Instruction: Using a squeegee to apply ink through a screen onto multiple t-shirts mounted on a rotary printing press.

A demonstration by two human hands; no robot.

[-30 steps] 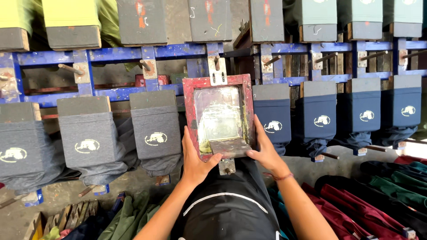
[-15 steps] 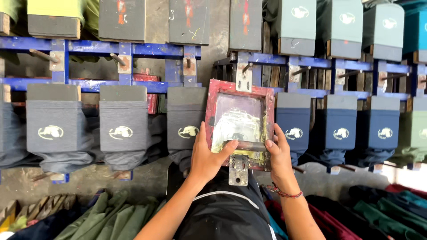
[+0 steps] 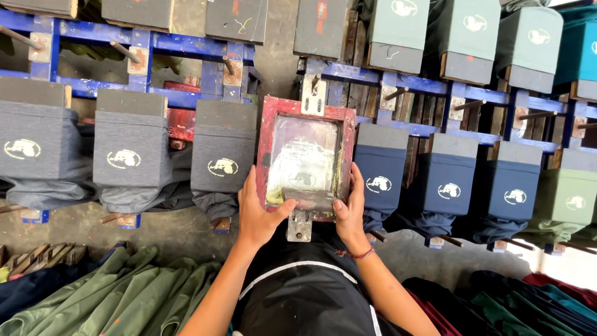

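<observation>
Pressing flat on a board, the red frame [image 3: 305, 160] is clamped by both hands. Left hand [image 3: 259, 211] and right hand [image 3: 349, 211] are closed on its lower corners, keeping it square beside the printed grey shirt [image 3: 223, 159].

The screen frame [image 3: 305, 158] sits on a board in the near row, between the shirt boards [image 3: 223, 148] on its left and those [image 3: 380, 174] on its right. The left hand [image 3: 261, 211] lies at the frame's left near corner, the right hand [image 3: 349, 214] at its right near corner, with the squeegee [image 3: 306, 199] between them inside the frame. A second row of boards [image 3: 398, 31] stands behind, across the rails [image 3: 186, 43]. Folded shirts [image 3: 124, 298] lie in front, left and right of the person
</observation>
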